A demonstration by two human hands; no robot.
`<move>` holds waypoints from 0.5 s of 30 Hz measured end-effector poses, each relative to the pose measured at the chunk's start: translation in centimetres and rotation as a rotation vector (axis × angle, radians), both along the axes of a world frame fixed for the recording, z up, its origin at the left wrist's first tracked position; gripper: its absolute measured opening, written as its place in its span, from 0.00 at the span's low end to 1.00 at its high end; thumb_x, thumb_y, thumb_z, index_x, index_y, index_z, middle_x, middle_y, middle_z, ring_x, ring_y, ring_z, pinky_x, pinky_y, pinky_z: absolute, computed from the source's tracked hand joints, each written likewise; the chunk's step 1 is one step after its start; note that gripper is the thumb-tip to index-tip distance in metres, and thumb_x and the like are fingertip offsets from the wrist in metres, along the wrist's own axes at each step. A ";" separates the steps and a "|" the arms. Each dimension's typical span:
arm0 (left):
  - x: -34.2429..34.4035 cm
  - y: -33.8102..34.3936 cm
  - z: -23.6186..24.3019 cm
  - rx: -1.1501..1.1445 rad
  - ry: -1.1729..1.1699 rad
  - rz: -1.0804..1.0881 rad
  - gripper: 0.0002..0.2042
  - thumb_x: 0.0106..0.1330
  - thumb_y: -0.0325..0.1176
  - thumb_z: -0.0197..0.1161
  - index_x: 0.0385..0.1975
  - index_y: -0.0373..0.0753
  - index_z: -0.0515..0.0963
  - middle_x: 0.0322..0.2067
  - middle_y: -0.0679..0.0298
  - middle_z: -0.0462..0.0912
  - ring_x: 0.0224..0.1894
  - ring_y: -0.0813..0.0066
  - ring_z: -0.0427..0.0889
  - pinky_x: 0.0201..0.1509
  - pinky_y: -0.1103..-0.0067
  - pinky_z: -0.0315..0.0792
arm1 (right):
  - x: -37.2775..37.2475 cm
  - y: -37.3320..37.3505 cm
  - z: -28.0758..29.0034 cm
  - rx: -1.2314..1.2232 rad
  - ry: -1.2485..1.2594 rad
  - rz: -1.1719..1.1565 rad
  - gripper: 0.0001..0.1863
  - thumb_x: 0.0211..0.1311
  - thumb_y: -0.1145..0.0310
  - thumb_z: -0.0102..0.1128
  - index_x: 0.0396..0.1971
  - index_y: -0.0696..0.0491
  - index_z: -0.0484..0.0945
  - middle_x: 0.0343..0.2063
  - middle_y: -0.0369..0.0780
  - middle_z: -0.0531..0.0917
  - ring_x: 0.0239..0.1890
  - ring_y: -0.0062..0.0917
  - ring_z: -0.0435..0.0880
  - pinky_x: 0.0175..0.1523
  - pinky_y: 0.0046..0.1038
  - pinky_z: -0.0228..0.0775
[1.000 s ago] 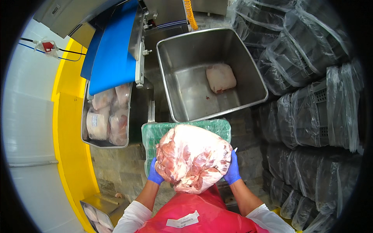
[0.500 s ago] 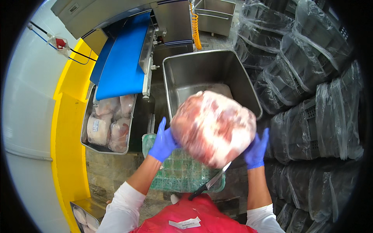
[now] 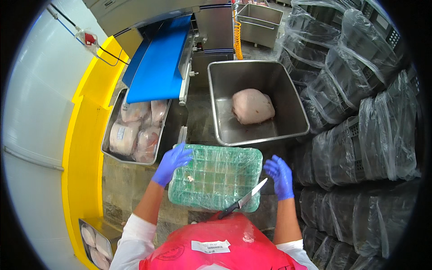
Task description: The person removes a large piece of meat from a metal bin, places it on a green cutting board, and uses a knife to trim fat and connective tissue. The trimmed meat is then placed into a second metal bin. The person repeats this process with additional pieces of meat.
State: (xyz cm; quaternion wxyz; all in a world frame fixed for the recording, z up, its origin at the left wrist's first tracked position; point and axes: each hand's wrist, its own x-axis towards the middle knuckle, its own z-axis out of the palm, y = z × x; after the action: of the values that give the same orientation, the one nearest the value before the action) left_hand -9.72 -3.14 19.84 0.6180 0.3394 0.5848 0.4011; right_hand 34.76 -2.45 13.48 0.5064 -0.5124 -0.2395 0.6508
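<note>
Head view: a large, pale, rounded piece of meat (image 3: pixel 253 106) lies on the floor of a square steel bin (image 3: pixel 225 85), pale side up; whether the edge showing along its right belongs to a second piece cannot be told. Between that bin and the person is a green crate (image 3: pixel 216 164) under clear film, with a small pale scrap (image 3: pixel 190 178) on its left part. A knife (image 3: pixel 242 201) with a black handle and a bright blade lies slantwise over the crate's near right corner, its tip pointing away and to the right, its handle close to the red apron (image 3: pixel 180 234).

Both hands wear blue gloves and hold nothing. The left hand (image 3: pixel 173 164) is at the crate's left edge, fingers spread apart and pointing inward; contact with the film cannot be told. The right hand (image 3: pixel 279 176) is raised just beside the crate's right edge, fingers loosely bent, near the knife's tip.

Farther left, a steel tub (image 3: pixel 130 161) holds film-wrapped meat pieces (image 3: pixel 123 137), one bearing a white label, with the end of a blue conveyor belt (image 3: pixel 159 67) above its far part. A yellow barrier (image 3: pixel 85 135) runs along the white wall (image 3: pixel 36 112). On the right stand stacks of dark crates (image 3: pixel 378 135) draped in clear plastic. An orange coiled hose (image 3: pixel 237 36) hangs beyond the square bin.
</note>
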 end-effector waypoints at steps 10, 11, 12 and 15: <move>-15.4 -35.1 -15.6 -0.509 1.077 -0.127 0.45 0.64 0.59 0.69 0.65 0.19 0.71 0.57 0.34 0.82 0.60 0.42 0.83 0.64 0.62 0.76 | -2.4 -16.3 -13.4 -0.330 -0.379 0.123 0.17 0.74 0.61 0.63 0.49 0.61 0.84 0.37 0.40 0.88 0.33 0.22 0.86 0.39 0.25 0.78; -16.1 -38.3 -17.0 -0.537 1.032 -0.073 0.44 0.65 0.58 0.68 0.65 0.20 0.71 0.57 0.34 0.82 0.60 0.43 0.83 0.64 0.62 0.76 | -3.0 -16.7 -13.3 -0.306 -0.433 0.191 0.17 0.74 0.61 0.63 0.49 0.61 0.84 0.37 0.40 0.89 0.33 0.22 0.86 0.40 0.25 0.78; -17.0 -41.5 -19.0 -0.568 0.988 -0.017 0.43 0.66 0.58 0.68 0.65 0.20 0.72 0.57 0.35 0.82 0.60 0.44 0.84 0.64 0.63 0.76 | -4.1 -16.1 -12.7 -0.282 -0.484 0.264 0.18 0.74 0.61 0.64 0.49 0.62 0.85 0.37 0.40 0.89 0.34 0.22 0.86 0.41 0.25 0.78; -19.0 -47.5 -22.8 -0.581 0.834 0.177 0.40 0.69 0.56 0.66 0.66 0.21 0.72 0.53 0.39 0.85 0.54 0.51 0.87 0.58 0.66 0.79 | -5.5 -15.1 -12.3 -0.202 -0.560 0.373 0.20 0.73 0.60 0.65 0.49 0.64 0.85 0.38 0.41 0.89 0.35 0.22 0.87 0.42 0.25 0.79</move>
State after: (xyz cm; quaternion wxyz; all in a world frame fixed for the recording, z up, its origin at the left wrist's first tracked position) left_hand -28.75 -50.69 -3.00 0.3648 0.2338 0.8953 0.1034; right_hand 29.29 -17.60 1.21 0.2402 -0.6663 -0.3928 0.5866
